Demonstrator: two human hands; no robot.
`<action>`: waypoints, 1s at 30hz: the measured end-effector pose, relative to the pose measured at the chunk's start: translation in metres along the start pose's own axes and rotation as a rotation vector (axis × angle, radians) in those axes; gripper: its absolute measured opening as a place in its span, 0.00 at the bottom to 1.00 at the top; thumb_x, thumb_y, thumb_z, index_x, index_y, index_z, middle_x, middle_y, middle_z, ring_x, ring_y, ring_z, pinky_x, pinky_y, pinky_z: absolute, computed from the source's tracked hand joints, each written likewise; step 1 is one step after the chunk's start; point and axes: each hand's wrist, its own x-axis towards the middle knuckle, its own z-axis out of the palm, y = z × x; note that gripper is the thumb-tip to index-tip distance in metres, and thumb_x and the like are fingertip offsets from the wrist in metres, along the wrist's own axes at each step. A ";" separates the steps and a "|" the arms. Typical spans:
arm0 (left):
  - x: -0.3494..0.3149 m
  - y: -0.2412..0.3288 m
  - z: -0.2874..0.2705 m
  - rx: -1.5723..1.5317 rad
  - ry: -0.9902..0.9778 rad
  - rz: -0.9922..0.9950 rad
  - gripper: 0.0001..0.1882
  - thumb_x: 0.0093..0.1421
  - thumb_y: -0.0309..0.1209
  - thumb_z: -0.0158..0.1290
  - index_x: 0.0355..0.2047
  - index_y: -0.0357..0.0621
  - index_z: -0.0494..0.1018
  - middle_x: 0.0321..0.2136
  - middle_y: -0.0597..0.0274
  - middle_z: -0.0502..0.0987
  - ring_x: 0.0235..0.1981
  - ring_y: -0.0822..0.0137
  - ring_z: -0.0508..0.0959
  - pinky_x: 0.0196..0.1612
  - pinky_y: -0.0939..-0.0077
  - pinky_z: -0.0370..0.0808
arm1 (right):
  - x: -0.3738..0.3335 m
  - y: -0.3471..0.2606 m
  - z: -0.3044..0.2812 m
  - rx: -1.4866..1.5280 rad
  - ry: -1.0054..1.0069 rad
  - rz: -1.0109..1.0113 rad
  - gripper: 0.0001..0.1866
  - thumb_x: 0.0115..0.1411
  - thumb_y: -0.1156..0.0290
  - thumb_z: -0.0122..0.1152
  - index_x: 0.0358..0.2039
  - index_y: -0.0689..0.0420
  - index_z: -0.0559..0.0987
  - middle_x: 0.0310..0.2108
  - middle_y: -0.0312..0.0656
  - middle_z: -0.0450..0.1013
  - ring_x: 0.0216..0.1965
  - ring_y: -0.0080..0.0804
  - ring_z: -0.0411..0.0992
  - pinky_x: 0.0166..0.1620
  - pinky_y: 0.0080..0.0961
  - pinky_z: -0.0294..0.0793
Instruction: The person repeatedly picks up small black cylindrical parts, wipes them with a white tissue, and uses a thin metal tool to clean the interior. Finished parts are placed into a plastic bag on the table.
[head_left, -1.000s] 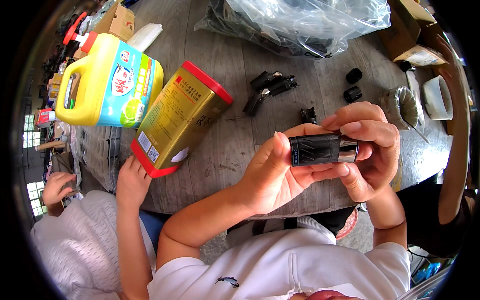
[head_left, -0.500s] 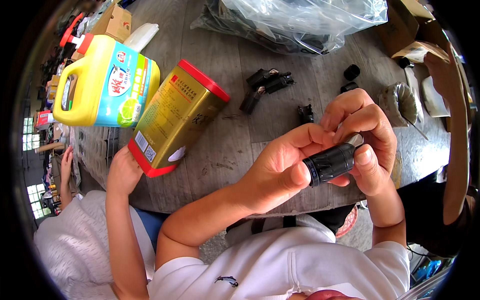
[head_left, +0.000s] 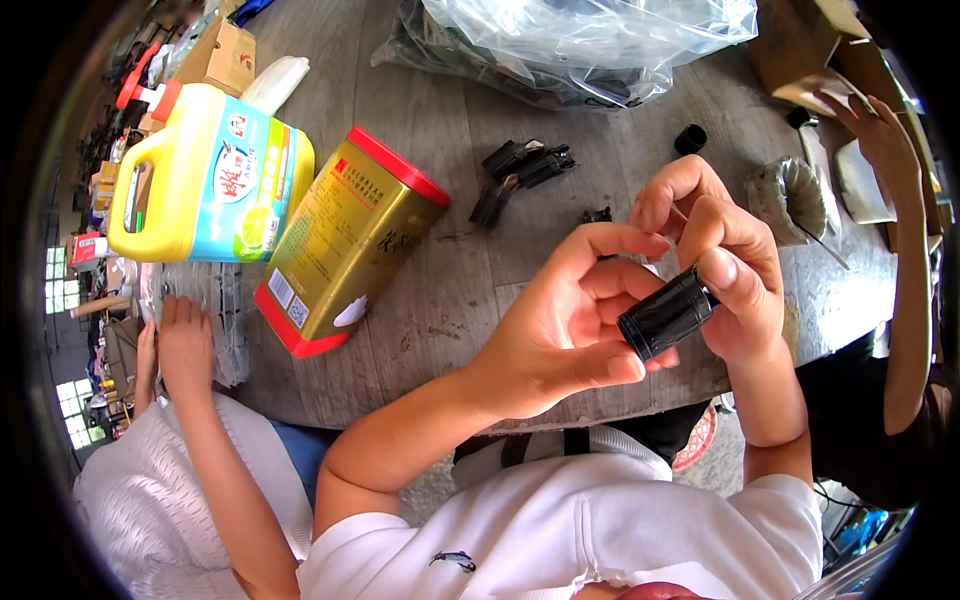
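Note:
A short black cylindrical part [head_left: 668, 314], with a ringed end, is held tilted between my hands above the table's near side. My right hand [head_left: 735, 270] pinches its upper right end with thumb and fingers. My left hand [head_left: 560, 325] cups its lower left end, the thumb beside the rim and fingers curled behind and below it. Farther off lie several black pieces [head_left: 525, 170] in a loose cluster. Another small black piece [head_left: 597, 215] shows just beyond my left fingers. A black cap [head_left: 690, 139] stands beyond my right hand.
To the left stand a red-and-gold tin [head_left: 345, 245] and a yellow pump jug [head_left: 200, 180]. A clear plastic bag [head_left: 580, 50] covers the far side. A bag-lined container [head_left: 788, 200] and cardboard box [head_left: 810, 55] are right. Co-workers' hands [head_left: 187, 350] [head_left: 875, 140] flank me.
The black cylinder has turned in my hands, and the shiny end piece seen earlier no longer shows. The left co-worker's hand has moved left, away from the tin.

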 end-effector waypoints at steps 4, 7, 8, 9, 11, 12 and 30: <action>0.000 0.002 -0.013 0.245 -0.057 0.329 0.43 0.48 0.29 0.69 0.60 0.42 0.56 0.41 0.60 0.70 0.41 0.70 0.74 0.45 0.71 0.77 | 0.002 -0.004 -0.001 0.006 0.027 0.051 0.15 0.57 0.65 0.57 0.17 0.57 0.73 0.38 0.43 0.67 0.38 0.25 0.63 0.43 0.22 0.61; 0.002 0.005 -0.014 0.438 -0.072 0.569 0.38 0.47 0.29 0.69 0.58 0.42 0.65 0.42 0.61 0.70 0.38 0.72 0.73 0.40 0.76 0.76 | 0.002 -0.006 -0.003 0.054 -0.034 0.192 0.15 0.59 0.67 0.55 0.17 0.60 0.72 0.35 0.40 0.67 0.34 0.22 0.62 0.39 0.21 0.60; 0.002 0.008 -0.015 0.548 -0.096 0.586 0.37 0.46 0.29 0.69 0.57 0.42 0.67 0.42 0.61 0.69 0.37 0.72 0.72 0.40 0.76 0.75 | 0.002 -0.009 -0.003 0.074 -0.058 0.251 0.15 0.59 0.67 0.54 0.18 0.60 0.72 0.34 0.39 0.67 0.34 0.22 0.62 0.38 0.21 0.59; 0.003 0.011 -0.019 0.654 -0.127 0.600 0.36 0.44 0.28 0.70 0.55 0.42 0.68 0.42 0.60 0.69 0.36 0.72 0.72 0.39 0.76 0.75 | 0.001 -0.010 0.002 0.062 -0.028 0.272 0.15 0.60 0.68 0.53 0.19 0.63 0.72 0.31 0.36 0.67 0.31 0.20 0.62 0.35 0.20 0.59; 0.006 0.018 -0.015 0.853 -0.152 0.600 0.32 0.40 0.28 0.71 0.49 0.42 0.76 0.44 0.59 0.67 0.35 0.72 0.71 0.38 0.75 0.74 | -0.001 -0.009 -0.001 0.116 -0.049 0.377 0.15 0.60 0.68 0.53 0.19 0.64 0.72 0.29 0.34 0.67 0.30 0.18 0.62 0.33 0.19 0.58; 0.005 0.017 -0.015 0.897 -0.143 0.614 0.31 0.40 0.34 0.71 0.47 0.41 0.76 0.45 0.58 0.67 0.37 0.70 0.71 0.40 0.74 0.74 | -0.001 -0.009 0.000 0.152 -0.071 0.428 0.15 0.60 0.68 0.53 0.20 0.64 0.72 0.28 0.33 0.67 0.29 0.18 0.62 0.32 0.18 0.57; 0.009 0.021 -0.037 1.055 -0.072 0.782 0.33 0.39 0.43 0.72 0.43 0.42 0.71 0.52 0.42 0.73 0.61 0.49 0.65 0.62 0.56 0.59 | 0.000 -0.025 -0.002 -0.145 -0.007 0.345 0.18 0.67 0.57 0.51 0.30 0.60 0.75 0.23 0.31 0.69 0.26 0.15 0.63 0.30 0.16 0.61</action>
